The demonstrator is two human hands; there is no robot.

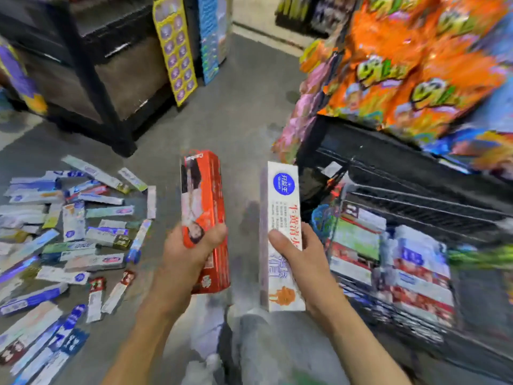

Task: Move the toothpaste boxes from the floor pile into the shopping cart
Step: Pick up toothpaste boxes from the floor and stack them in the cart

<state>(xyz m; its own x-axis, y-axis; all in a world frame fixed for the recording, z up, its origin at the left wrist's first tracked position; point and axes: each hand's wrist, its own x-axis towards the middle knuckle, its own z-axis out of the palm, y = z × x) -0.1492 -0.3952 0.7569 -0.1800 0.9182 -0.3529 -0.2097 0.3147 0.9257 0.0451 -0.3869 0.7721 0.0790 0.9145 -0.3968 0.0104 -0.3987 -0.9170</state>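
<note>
My left hand (186, 254) grips a red toothpaste box (205, 195) upright in mid-air at the centre of the view. My right hand (302, 254) grips a white toothpaste box (280, 207) with a blue round logo, also upright, just to the right of the red one. A pile of several toothpaste boxes (72, 240) lies scattered on the grey floor at the left. The black wire shopping cart (416, 190) stands at the right, with several toothpaste boxes (399, 270) stacked inside. The white box is close to the cart's left edge.
A dark shelf unit (91, 79) stands at the back left with a yellow hanging card strip (175, 48) on its end. Orange snack bags (416, 65) fill a display above the cart. My knees (261, 348) are low in the view. Grey floor (241, 129) runs between the shelves.
</note>
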